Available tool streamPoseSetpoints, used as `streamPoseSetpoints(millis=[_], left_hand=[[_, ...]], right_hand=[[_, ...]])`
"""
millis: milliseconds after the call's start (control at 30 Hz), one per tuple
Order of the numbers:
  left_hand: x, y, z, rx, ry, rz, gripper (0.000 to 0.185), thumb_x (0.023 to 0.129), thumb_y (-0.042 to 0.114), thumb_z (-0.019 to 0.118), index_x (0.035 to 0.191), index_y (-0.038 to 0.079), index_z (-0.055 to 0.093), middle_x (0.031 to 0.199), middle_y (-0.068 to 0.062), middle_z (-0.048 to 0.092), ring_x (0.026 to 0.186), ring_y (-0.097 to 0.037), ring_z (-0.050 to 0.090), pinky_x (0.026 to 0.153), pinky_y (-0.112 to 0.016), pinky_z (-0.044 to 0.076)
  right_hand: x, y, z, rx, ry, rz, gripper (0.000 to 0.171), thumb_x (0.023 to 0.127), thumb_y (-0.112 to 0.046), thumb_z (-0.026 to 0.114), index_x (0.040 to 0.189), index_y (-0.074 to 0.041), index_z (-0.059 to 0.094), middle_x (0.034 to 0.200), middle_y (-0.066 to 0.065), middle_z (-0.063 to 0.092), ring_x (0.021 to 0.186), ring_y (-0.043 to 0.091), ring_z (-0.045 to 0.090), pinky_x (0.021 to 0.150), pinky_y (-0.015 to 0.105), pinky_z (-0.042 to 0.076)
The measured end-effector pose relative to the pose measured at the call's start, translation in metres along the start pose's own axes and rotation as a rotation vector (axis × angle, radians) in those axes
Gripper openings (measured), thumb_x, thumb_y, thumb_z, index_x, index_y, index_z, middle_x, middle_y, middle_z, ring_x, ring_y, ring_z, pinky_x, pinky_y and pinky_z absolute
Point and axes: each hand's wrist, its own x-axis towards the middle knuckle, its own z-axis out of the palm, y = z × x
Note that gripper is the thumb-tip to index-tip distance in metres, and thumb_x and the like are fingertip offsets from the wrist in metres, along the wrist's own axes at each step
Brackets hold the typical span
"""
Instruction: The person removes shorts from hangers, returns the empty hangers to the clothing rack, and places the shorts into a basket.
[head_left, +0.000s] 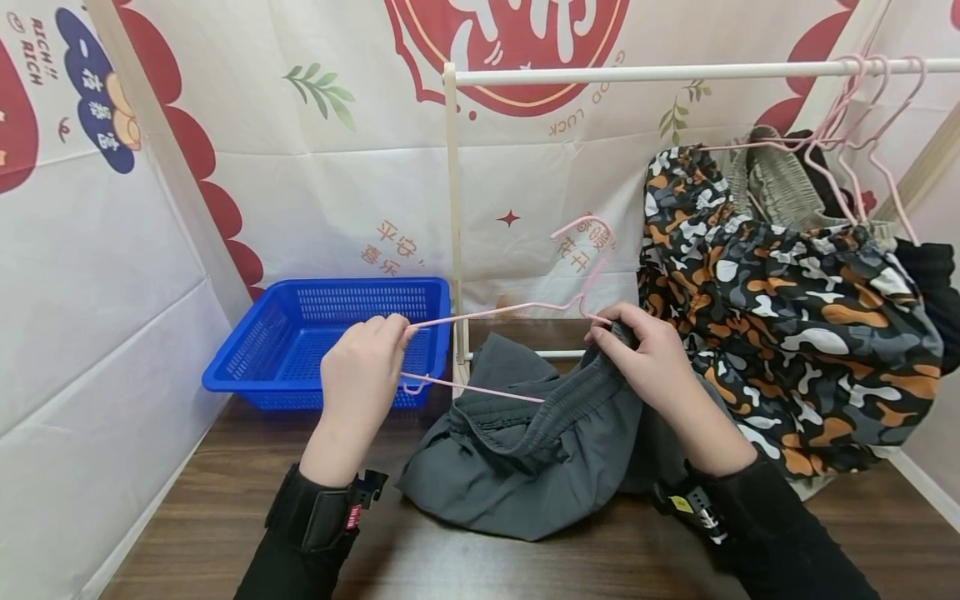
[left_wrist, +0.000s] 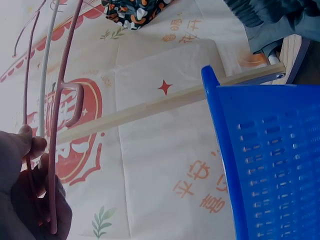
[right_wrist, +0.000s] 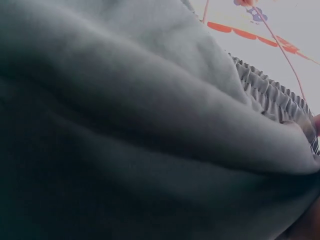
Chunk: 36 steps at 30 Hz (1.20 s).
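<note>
fingers (head_left: 397, 327) of the left hand (head_left: 360, 375) are pinched on one end of a pink wire hanger (head_left: 510, 312). the elastic waistband of grey shorts (head_left: 525, 442) is gripped by the right hand (head_left: 648, 354), just at the hanger's other shoulder. shorts are bunched on the desk (head_left: 450, 558), beside a blue basket (head_left: 247, 350).
</note>
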Motion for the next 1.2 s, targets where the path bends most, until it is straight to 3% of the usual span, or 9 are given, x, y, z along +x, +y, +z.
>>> streamPoseSetpoints(millis=[233,633,867,1200], left_hand=[[0.0,-0.008,-0.004,0.008,0.007,-0.051,0.027,0.101,0.029,0.054,0.087,0.005,0.059,0.061,-0.003,0.048,0.052,-0.02,0.044,0.042,-0.028,0.028],[0.003,-0.015,-0.012,0.017,0.018,-0.084,0.029,0.102,0.03,0.052,0.091,0.004,0.06,0.064,-0.006,0.052,0.055,-0.022,0.045,0.045,-0.028,0.029],[0.003,-0.021,-0.016,0.022,0.023,-0.112,0.03,0.102,0.03,0.051,0.094,0.004,0.063,0.068,-0.008,0.057,0.058,-0.024,0.049,0.047,-0.03,0.036],[0.002,-0.027,-0.02,0.019,0.033,-0.133,0.032,0.102,0.032,0.051,0.095,0.003,0.064,0.071,-0.01,0.059,0.061,-0.026,0.051,0.049,-0.033,0.04]], right_hand=[[0.0,0.008,-0.003,-0.042,-0.001,0.025,0.012,0.099,-0.02,0.06,0.099,-0.009,0.067,0.093,0.003,0.072,0.086,0.004,0.06,0.075,0.023,0.042],[-0.007,0.015,-0.007,-0.064,0.03,0.043,0.012,0.098,-0.017,0.06,0.1,-0.008,0.067,0.096,0.006,0.071,0.088,0.004,0.058,0.078,0.023,0.041],[-0.013,0.024,-0.01,-0.053,0.016,0.066,0.014,0.099,-0.014,0.058,0.102,-0.004,0.066,0.099,0.007,0.071,0.091,0.004,0.06,0.079,0.021,0.042],[-0.02,0.032,-0.016,-0.141,0.034,0.098,0.013,0.097,-0.012,0.058,0.104,-0.006,0.067,0.1,0.008,0.069,0.087,0.013,0.055,0.073,0.029,0.039]])
